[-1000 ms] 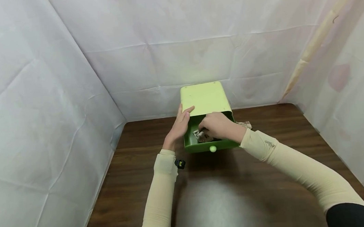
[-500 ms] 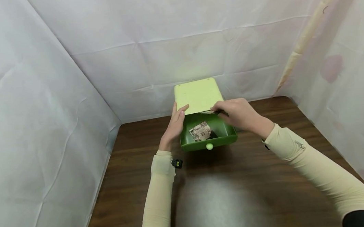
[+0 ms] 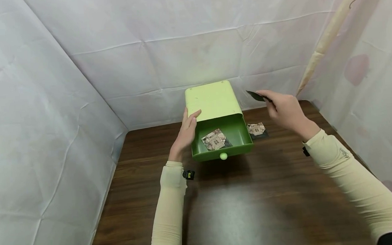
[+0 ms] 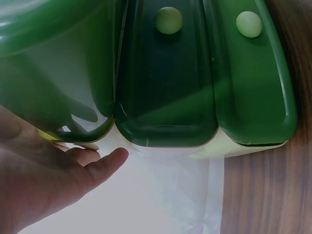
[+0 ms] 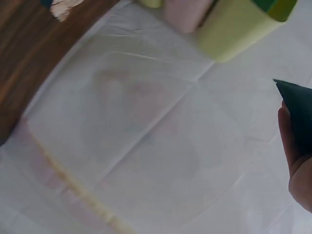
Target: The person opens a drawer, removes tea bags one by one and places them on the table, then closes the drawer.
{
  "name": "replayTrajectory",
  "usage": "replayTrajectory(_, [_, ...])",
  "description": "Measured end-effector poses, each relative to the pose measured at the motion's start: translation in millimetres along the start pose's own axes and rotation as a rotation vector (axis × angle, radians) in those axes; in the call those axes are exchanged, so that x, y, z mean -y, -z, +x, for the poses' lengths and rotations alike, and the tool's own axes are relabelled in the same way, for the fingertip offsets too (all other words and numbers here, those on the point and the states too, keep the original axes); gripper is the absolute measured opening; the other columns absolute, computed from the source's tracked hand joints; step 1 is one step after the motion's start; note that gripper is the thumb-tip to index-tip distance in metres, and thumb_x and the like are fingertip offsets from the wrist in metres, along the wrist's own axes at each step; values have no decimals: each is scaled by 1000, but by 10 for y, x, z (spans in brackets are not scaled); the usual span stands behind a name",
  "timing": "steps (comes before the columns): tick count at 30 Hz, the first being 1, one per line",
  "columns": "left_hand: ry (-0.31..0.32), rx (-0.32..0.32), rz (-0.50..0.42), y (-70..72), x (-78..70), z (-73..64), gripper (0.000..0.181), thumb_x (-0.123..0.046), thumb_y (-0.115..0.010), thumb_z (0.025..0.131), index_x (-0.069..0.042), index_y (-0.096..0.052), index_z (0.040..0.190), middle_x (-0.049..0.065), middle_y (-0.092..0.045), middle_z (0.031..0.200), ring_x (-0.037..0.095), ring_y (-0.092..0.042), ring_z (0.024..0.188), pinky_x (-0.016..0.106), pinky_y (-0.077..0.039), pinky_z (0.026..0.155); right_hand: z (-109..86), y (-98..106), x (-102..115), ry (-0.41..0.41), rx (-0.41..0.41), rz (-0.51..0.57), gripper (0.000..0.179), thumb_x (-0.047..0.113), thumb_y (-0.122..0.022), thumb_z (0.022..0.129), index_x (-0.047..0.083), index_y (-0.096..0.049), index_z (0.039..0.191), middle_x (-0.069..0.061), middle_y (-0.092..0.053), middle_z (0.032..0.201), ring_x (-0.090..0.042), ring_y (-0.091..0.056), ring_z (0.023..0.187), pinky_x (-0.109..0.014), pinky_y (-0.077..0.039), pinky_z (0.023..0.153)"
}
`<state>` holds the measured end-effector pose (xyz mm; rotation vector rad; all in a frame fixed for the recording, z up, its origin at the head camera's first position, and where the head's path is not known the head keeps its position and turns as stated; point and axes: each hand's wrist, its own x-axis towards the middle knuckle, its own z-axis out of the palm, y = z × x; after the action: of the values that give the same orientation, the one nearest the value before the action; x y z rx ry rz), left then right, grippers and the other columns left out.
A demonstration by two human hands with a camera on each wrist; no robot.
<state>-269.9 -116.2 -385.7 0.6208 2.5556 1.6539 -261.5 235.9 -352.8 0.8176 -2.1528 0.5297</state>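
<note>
My right hand [image 3: 286, 109] pinches a thin, dark flat packet [image 3: 257, 96] in the air right of a small pale-green drawer cabinet [image 3: 211, 99]. In the right wrist view the dark packet [image 5: 298, 114] shows at the right edge, partly cut off. My left hand [image 3: 184, 136] rests against the cabinet's upper left side, fingers fairly straight. The cabinet's green top drawer [image 3: 202, 156] is pulled out. Inside it lies a patterned packet [image 3: 214, 139] with a pale house-like print. A similar packet [image 3: 256, 129] lies on the table just right of the drawer.
Two lower drawers with round knobs, the middle drawer [image 4: 168, 83] and the bottom drawer [image 4: 253, 83], are pushed in. The cabinet stands on a dark wooden table [image 3: 253, 201] near a white sheeted back wall [image 3: 192, 45]. Similar sheets hang at both sides.
My right hand has come up out of the drawer and moved right with the dark packet. The left hand stays against the cabinet. The view has shifted slightly.
</note>
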Motion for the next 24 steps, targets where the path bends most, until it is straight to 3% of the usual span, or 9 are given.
replayTrajectory(2, [0,-4,-1,17,-13,-13,46,-23,-24,109,-9,-40,149,9,19,159,28,12,145,53,-5,113,-46,-23,-91,-41,0,-26,37,-3,-53,90,4,-66,124,-18,-70,103,-25,-50,50,-39,-37,47])
replayTrajectory(6, [-31,-22,22,-4,148,26,52,-34,-17,108,-12,-39,150,5,20,159,26,14,145,52,-2,113,-180,-118,-288,-169,20,-79,40,-5,-55,86,7,-69,122,-18,-70,105,-23,-43,46,-36,-28,44])
replayTrajectory(10, [-49,-20,59,-72,272,8,58,-42,-10,107,-15,-39,150,3,21,158,28,14,145,51,-2,114,-467,-258,-471,-375,136,-93,41,-3,-56,86,10,-70,123,-22,-70,102,-20,-37,39,-34,-25,39])
replayTrajectory(13, [-56,-16,48,-135,289,-13,59,-41,-10,107,-14,-41,149,4,20,159,29,13,145,50,-1,114,-731,-360,-621,-482,228,-75,40,-2,-53,89,7,-68,125,-24,-70,91,-18,-31,36,-33,-23,37])
replayTrajectory(16, [-74,-18,47,-200,281,2,59,-40,-9,108,-12,-42,148,6,17,160,27,12,146,50,-2,114,-978,-439,-796,-545,290,-71,41,-4,-48,90,2,-65,127,-24,-66,75,-17,-29,36,-32,-22,37])
replayTrajectory(24, [-75,-10,64,-284,228,37,65,-47,-5,106,-17,-42,149,-2,19,159,21,12,145,51,-3,114,-1396,-584,-1076,-611,437,-95,39,-5,-49,91,-4,-61,128,-28,-62,74,-20,-35,37,-32,-27,36])
